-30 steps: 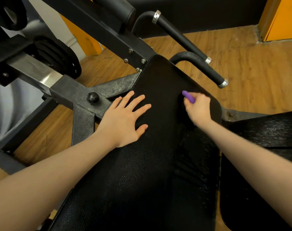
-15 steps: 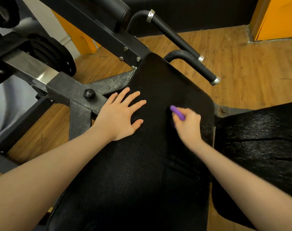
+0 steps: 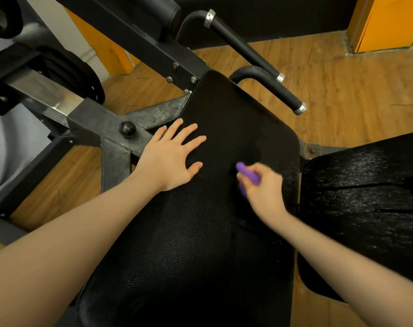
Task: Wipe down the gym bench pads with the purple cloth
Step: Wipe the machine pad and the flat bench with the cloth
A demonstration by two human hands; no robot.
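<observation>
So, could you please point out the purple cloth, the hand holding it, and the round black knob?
purple cloth [image 3: 247, 173], head view, bunched end above the fingers
right hand [image 3: 264, 190], head view, back of the hand
round black knob [image 3: 127, 129], head view, its domed top

Black bench pad [image 3: 200, 232] bears left hand [image 3: 170, 159], purple cloth [image 3: 246, 174].

1. Bench pad [image 3: 208, 232]: black, fine pebbled grain.
2. Second pad [image 3: 365, 204]: black, glossy speckled sheen, at right.
3. Cloth [image 3: 248, 174]: solid purple, no pattern.
4. Frame [image 3: 116, 133]: dark grey metal, mottled and worn; one bright silver steel section [image 3: 47, 95].
5. Knob [image 3: 127, 129]: black.
6. Handles [image 3: 269, 88]: black grips with silver end caps.
7. Floor [image 3: 342, 90]: warm brown wood-grain planks.
8. Wall panel [image 3: 389, 22]: orange.
9. Weight plates [image 3: 68, 74]: black.
</observation>
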